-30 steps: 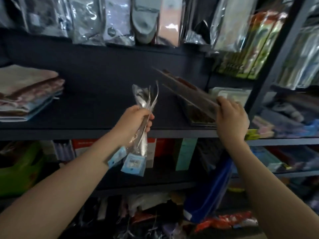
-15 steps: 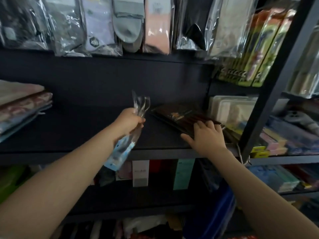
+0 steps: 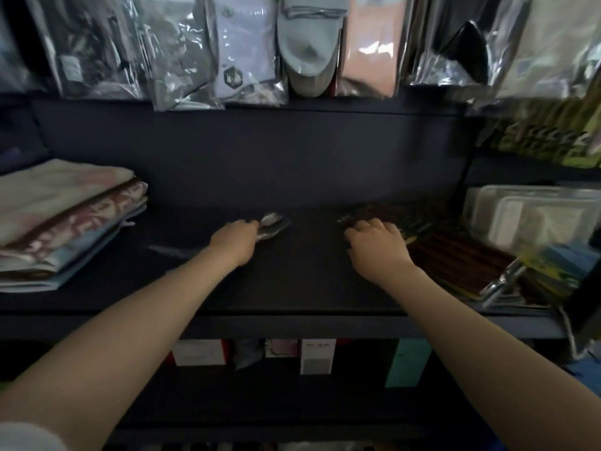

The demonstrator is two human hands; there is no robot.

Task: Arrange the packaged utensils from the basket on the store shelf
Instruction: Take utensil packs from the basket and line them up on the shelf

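Observation:
My left hand (image 3: pixel 236 237) holds a clear packet of metal spoons (image 3: pixel 272 225) low on the dark shelf (image 3: pixel 292 281); the spoon bowls stick out past my fingers and lie on the shelf board. My right hand (image 3: pixel 377 244) rests palm down, fingers spread, on the near left end of a dark flat pack of utensils (image 3: pixel 448 252) that lies on the shelf at the right. The basket is out of view.
Folded cloths (image 3: pixel 61 219) are stacked at the shelf's left end. Clear and white packs (image 3: pixel 527 216) stand at the right behind the shelf post. Packaged socks (image 3: pixel 309 43) hang above. Boxes (image 3: pixel 317 356) line the shelf below.
My left hand moved forward and down, laying the spoon packet onto the shelf. My right hand pushed the dark pack flat and stays on it. The view has shifted closer to the shelf.

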